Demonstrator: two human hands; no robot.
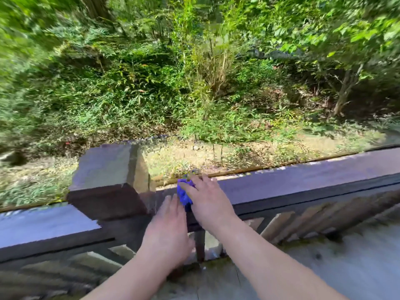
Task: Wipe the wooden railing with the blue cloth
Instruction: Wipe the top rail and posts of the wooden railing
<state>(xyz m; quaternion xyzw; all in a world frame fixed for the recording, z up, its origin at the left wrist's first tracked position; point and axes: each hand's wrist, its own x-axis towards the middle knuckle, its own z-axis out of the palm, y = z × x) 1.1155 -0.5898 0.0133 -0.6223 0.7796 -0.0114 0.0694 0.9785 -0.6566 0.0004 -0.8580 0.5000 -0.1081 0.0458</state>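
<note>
- The blue cloth [184, 194] is lying bunched on the flat top of the wooden railing [303, 180], just to the right of the square post [108, 169].
- The right hand [207, 202] is pressing down on the cloth with fingers laid fairly straight across it, reaching toward the far edge of the rail. The blur is hiding whether the thumb is tucked round the fabric.
- The left hand [167, 232] is holding nothing. Its fingers are straight and together, pointing up at the near face of the rail beside the cloth, and I cannot tell whether they are touching the wood.
- The cloth is looking soft, light and limp, so it is likely to crumple and slide freely. A flat palm over the whole wad should be spreading it better than a pinch at one corner.
- The railing is looking stiff and fixed, with a broad, smooth top that is probably offering little drag. It needs wiping, not holding.
- The rail's long axis is running left to right across the view, climbing slightly toward the right, with the post interrupting it on the left.
- As a wad, the cloth is showing no clear long axis of its own.
- Strokes will probably be working best along the rail's length, away from the post.
</note>
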